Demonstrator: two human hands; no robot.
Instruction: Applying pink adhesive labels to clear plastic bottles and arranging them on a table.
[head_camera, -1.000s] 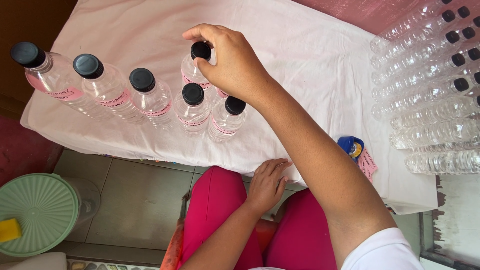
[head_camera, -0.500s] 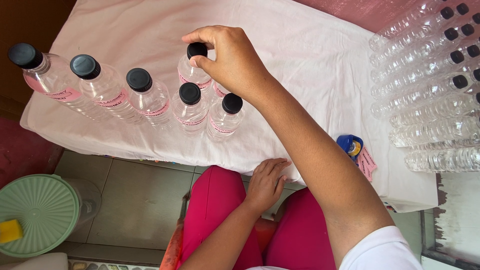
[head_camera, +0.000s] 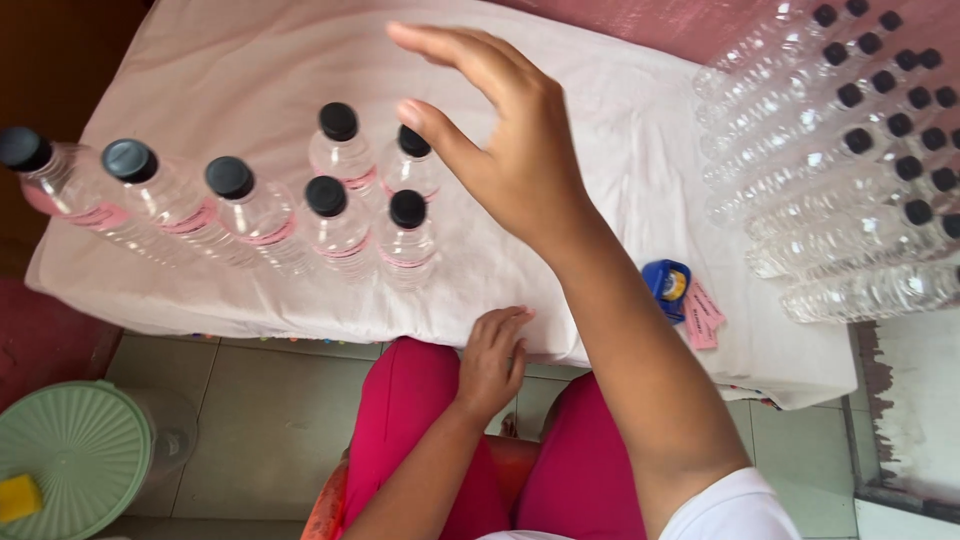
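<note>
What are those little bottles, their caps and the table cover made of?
The bottles look like thin clear plastic: see-through, glossy and ribbed. Their black caps seem matte plastic. The white cover looks like soft woven cloth, since it wrinkles and drapes over the edge.

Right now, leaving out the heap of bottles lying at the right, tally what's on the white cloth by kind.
Upright black-capped bottles with pink labels: 7
Blue tape dispenser: 1
Bunch of pink slips: 1
Total: 9
</note>
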